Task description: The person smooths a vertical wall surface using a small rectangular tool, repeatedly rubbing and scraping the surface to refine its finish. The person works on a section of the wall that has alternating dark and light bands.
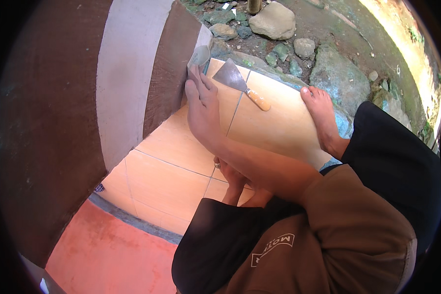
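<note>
My right hand reaches across to the lower corner of the painted wall. Its fingers press a curled grey sheet that looks like sandpaper against the wall's edge. A putty knife with a triangular metal blade and a wooden handle lies on the tiles just right of that hand. Under my right forearm, my left hand shows only in part, low over the tiles beside my leg. A ring is on one of its bent fingers; whatever they close on, if anything, is hidden.
The wall has brown and pale grey bands and stands close on the left. Peach tiles form a raised ledge above a red floor. My bare foot rests at the ledge's right edge. Beyond are rocks and dirt.
</note>
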`<control>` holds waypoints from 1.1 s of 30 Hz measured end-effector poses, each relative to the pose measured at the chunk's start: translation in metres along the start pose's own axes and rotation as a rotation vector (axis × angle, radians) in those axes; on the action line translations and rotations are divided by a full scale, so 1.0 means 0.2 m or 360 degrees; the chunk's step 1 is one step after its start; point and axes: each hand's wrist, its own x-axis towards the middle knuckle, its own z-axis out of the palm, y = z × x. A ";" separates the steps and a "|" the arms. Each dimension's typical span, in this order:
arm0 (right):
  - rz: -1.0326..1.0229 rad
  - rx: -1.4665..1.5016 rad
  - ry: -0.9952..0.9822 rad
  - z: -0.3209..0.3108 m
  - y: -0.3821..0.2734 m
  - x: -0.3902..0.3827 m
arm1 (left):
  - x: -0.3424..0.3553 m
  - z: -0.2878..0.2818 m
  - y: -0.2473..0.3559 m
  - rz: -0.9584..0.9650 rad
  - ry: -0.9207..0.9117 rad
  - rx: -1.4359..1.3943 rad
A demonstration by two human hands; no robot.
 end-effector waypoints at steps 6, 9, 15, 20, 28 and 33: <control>0.0225 0.0164 0.0069 -0.03 0.14 0.44 | 0.06 -0.03 0.07 0.0176 0.0010 0.0110; 0.0383 -0.0049 0.0027 -0.04 0.16 0.60 | 0.08 -0.01 0.08 0.0171 0.0037 0.0045; 0.0081 0.0086 -0.0127 0.00 0.02 0.00 | 0.01 -0.03 -0.03 0.0169 -0.0008 0.0104; 0.0123 0.0039 -0.0138 0.01 0.04 0.12 | 0.05 -0.03 0.03 0.0171 0.0034 0.0170; 0.0343 0.0120 -0.0098 -0.03 0.05 0.30 | 0.06 -0.02 0.06 0.0121 0.0016 -0.0004; 0.0031 -0.0027 -0.0287 -0.04 0.07 -0.15 | 0.03 -0.04 0.00 0.0234 -0.0070 0.0151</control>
